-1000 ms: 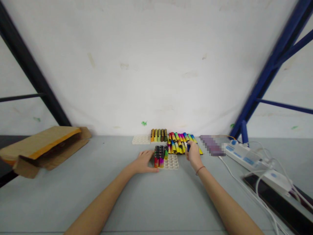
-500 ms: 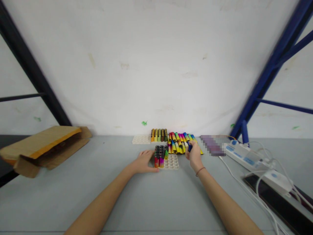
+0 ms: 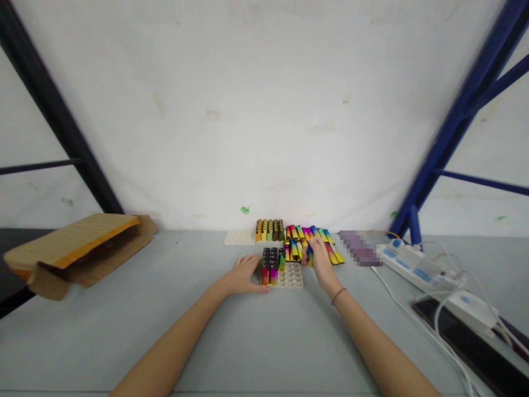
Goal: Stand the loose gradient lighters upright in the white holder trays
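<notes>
My left hand (image 3: 243, 277) rests at the left side of a white tray with round holes (image 3: 292, 275), fingers spread and thumb stretched along its front corner. Several lighters with black tops (image 3: 273, 270) stand upright in the tray's left part, with red, purple and green bodies showing. My right hand (image 3: 319, 259) is closed on a lighter (image 3: 310, 257), blue and yellow where it shows, just right of the tray. Behind that hand lie rows of shiny multicoloured lighters (image 3: 294, 231), partly covered by it.
Behind the near tray stand more upright lighters with yellowish tops (image 3: 269, 229), beside another white tray (image 3: 239, 237). An opened cardboard box (image 3: 82, 242) lies at the left. On the right are a white power strip (image 3: 438, 286), cables and a dark flat device (image 3: 467, 336).
My right hand has shifted left towards the near tray, with the lighter now pointing more downward. My left hand and the tray stay in place.
</notes>
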The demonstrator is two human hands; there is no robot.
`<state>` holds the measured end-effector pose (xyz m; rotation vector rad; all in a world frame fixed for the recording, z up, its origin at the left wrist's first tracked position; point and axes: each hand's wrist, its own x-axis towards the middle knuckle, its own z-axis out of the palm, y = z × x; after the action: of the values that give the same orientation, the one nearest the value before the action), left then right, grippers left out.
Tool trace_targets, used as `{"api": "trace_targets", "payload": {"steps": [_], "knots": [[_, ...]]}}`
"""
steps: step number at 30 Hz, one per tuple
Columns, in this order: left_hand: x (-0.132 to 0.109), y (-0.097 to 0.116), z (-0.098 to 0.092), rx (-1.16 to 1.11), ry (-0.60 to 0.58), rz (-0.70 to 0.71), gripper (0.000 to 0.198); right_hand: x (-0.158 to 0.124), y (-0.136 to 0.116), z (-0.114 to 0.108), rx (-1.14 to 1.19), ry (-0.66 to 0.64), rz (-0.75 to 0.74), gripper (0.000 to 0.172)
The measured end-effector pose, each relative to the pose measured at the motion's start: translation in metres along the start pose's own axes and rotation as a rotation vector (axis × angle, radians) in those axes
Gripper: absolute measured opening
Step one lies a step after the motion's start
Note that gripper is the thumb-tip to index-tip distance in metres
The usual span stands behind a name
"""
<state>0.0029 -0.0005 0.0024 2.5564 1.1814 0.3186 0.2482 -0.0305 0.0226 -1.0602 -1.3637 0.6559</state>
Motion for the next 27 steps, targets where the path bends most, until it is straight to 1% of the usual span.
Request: {"api": "trace_targets", "payload": {"steps": [3,6,10,12,18,24,27], "knots": [[0.000,0.000,0.001,-0.004,0.011,0.003,0.089,-0.005,-0.013,0.005,-0.012,-0.105,-0.063,0.039],[0.000,-0.001,0.001,-0.009,0.027,0.002,0.087,-0.007,-0.012,0.008,-0.114,-0.152,-0.137,0.037],[0.000,-0.001,0.002,-0.022,0.037,0.011,0.086,-0.009,-0.006,0.009,-0.101,-0.270,-0.098,0.031],[0.001,-0.003,0.003,-0.024,0.044,0.016,0.086,-0.010,-0.004,0.010,-0.094,-0.305,-0.095,0.028],[0.001,-0.005,0.005,-0.020,0.041,0.024,0.088,-0.012,-0.005,0.008,-0.272,-0.344,-0.227,0.022],[0.000,-0.002,0.002,-0.008,0.037,-0.001,0.087,-0.013,-0.009,0.005,-0.459,-0.327,-0.324,0.017],[0.001,-0.001,-0.001,-0.027,0.030,-0.001,0.084,-0.012,-0.010,0.004,-0.489,-0.320,-0.345,0.018]]}}
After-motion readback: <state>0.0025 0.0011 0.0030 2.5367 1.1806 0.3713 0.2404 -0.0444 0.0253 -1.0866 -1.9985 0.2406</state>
